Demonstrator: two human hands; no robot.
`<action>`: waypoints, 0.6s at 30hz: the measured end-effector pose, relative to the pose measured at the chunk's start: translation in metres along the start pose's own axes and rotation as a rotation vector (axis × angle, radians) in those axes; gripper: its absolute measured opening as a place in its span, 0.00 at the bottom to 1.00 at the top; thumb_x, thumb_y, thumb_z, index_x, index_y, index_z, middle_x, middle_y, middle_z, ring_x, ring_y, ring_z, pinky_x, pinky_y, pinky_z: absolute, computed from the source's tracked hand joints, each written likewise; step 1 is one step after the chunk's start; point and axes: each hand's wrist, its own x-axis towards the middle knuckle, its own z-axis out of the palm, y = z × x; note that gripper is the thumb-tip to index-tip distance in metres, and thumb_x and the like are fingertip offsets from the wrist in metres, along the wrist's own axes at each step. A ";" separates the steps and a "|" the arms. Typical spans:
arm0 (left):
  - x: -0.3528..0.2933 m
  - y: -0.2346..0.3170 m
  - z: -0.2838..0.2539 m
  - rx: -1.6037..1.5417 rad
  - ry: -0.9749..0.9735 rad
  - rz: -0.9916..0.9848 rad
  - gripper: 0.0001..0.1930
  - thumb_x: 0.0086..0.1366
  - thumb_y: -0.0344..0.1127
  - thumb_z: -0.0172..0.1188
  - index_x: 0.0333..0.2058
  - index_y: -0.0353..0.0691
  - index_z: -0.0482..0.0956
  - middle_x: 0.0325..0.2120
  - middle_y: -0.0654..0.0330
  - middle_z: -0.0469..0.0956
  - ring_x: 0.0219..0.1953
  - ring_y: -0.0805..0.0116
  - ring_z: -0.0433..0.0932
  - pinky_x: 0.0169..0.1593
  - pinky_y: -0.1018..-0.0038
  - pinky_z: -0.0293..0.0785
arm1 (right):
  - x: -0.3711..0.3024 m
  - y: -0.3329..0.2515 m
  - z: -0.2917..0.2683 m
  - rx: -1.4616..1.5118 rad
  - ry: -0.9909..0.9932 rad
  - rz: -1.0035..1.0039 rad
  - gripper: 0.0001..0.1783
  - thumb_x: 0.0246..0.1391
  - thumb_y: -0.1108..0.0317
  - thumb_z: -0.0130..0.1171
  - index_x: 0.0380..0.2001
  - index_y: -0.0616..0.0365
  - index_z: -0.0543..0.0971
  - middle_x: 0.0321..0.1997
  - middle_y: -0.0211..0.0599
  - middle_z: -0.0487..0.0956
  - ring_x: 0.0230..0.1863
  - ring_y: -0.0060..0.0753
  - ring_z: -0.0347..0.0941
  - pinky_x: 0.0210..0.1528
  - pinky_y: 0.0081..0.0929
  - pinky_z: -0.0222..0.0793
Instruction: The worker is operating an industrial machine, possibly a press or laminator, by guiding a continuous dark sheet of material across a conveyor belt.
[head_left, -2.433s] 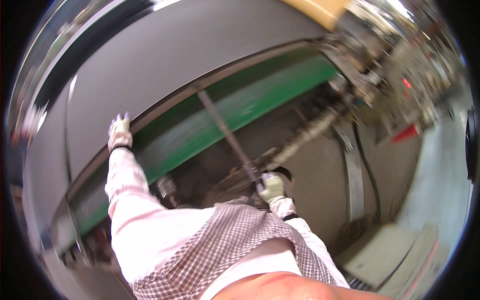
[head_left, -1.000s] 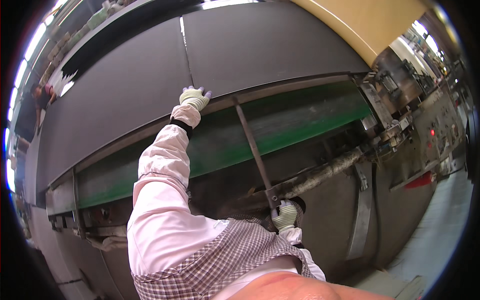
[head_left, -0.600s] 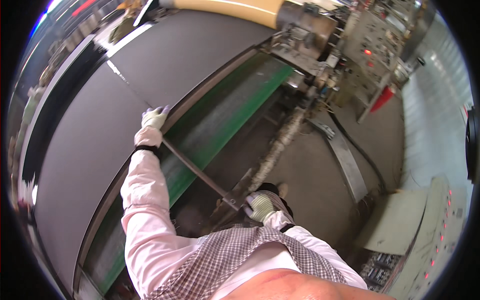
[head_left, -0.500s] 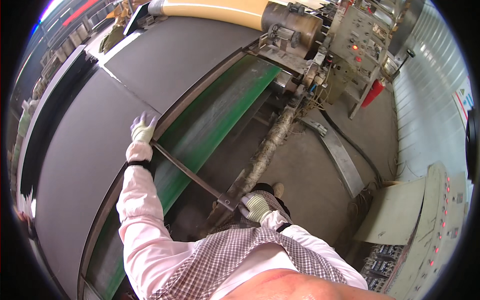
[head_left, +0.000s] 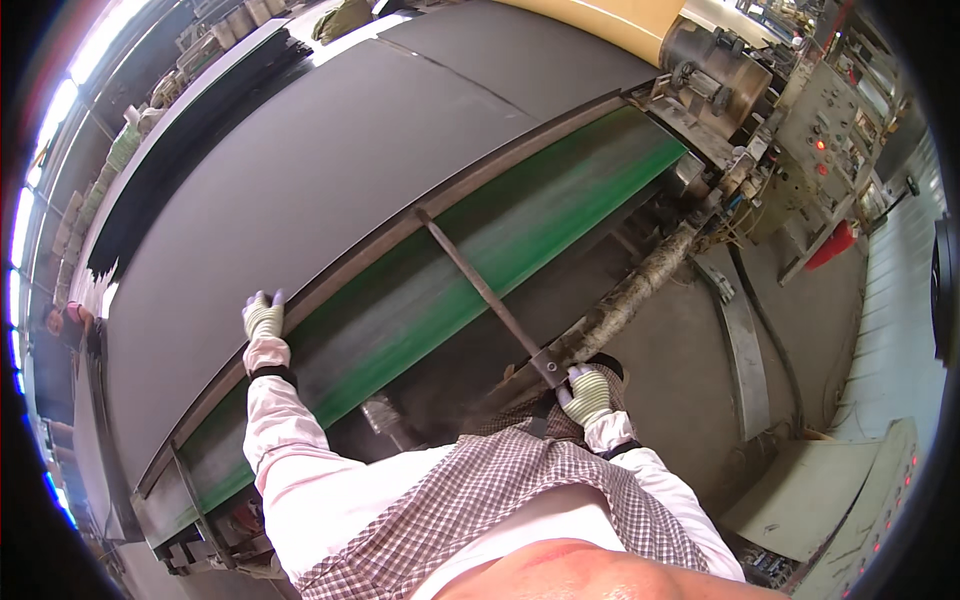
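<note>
A wide dark grey sheet (head_left: 330, 170) lies over the machine bed. At its near edge, my gloved left hand (head_left: 264, 315) rests beside the brown metal rail (head_left: 350, 262), fingers stretched out onto the sheet. My gloved right hand (head_left: 585, 393) is at the lower end of a metal bar (head_left: 482, 285), its fingers curled against the bracket there. This bar runs from the rail across a green belt (head_left: 440, 275) that sits below the sheet. The right fingertips are partly hidden.
A tan roll (head_left: 600, 22) lies across the far end. At the right stand a control panel (head_left: 815, 130) with red lights, a red extinguisher (head_left: 830, 245) and a cream cabinet (head_left: 805, 495). A whitish pipe (head_left: 635, 290) runs low beside the belt. Another person (head_left: 72, 322) is at far left.
My view has shifted left along the machine, so the roll and panel sit further right. My left hand is now further from the bar along the sheet's edge; my right hand stays by the bar's end.
</note>
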 end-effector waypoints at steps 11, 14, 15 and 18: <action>0.003 0.155 -0.005 -0.027 -0.100 0.280 0.28 0.59 0.63 0.51 0.37 0.40 0.79 0.40 0.51 0.75 0.47 0.50 0.72 0.52 0.58 0.69 | 0.002 -0.001 -0.003 -0.030 0.009 -0.016 0.14 0.44 0.61 0.59 0.30 0.61 0.75 0.29 0.49 0.74 0.31 0.53 0.71 0.34 0.45 0.69; 0.004 0.198 -0.005 -0.031 -0.144 0.325 0.31 0.59 0.65 0.49 0.39 0.39 0.79 0.42 0.51 0.75 0.48 0.50 0.71 0.53 0.59 0.68 | 0.004 -0.004 -0.007 -0.010 0.016 -0.022 0.12 0.44 0.62 0.59 0.28 0.60 0.75 0.28 0.48 0.74 0.30 0.52 0.72 0.33 0.45 0.69; 0.004 0.211 -0.004 -0.033 -0.152 0.345 0.31 0.59 0.65 0.49 0.40 0.39 0.79 0.43 0.51 0.75 0.49 0.50 0.71 0.53 0.59 0.68 | 0.005 -0.004 -0.007 -0.012 0.002 -0.018 0.11 0.44 0.62 0.59 0.27 0.59 0.74 0.27 0.47 0.74 0.29 0.51 0.72 0.33 0.45 0.68; 0.003 0.253 -0.001 -0.032 -0.123 0.395 0.34 0.59 0.67 0.47 0.40 0.39 0.79 0.44 0.49 0.75 0.49 0.50 0.71 0.55 0.60 0.66 | 0.007 -0.005 -0.009 -0.014 -0.013 -0.032 0.10 0.43 0.63 0.60 0.24 0.56 0.74 0.25 0.46 0.74 0.26 0.50 0.71 0.31 0.43 0.68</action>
